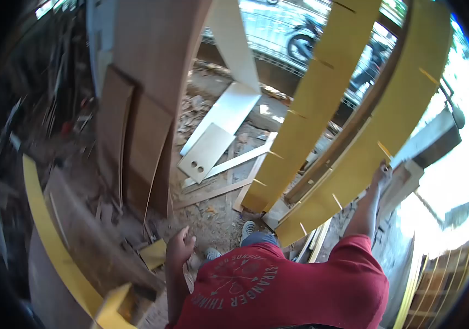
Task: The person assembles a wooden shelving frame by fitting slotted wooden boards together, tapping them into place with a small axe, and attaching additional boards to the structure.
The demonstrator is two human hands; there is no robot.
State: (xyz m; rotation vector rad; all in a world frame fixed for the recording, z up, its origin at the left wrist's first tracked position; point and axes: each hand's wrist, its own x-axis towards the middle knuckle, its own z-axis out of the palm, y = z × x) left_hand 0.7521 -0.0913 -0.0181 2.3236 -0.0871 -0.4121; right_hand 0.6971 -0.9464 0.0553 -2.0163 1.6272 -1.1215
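Observation:
A long yellow board [355, 148] leans upright in front of me on the right, with short pale strips or slots spaced along it. At its right edge my right hand [381, 172] is closed, seemingly around the edge; some of its fingers are hidden. Beside it stands a second yellow board [314, 98] with similar marks. My left hand [181, 247] hangs low at my left side with its fingers curled, and nothing shows in it. Nearest to that hand is a small yellow offcut [154, 254] on the ground.
Tall brown panels [147, 49] stand at the left. White boards [221, 118] and a pale piece with two holes [207, 152] lie ahead on debris-strewn ground. A curved yellow strip [59, 247] is at lower left. Motorcycles [302, 41] are parked beyond.

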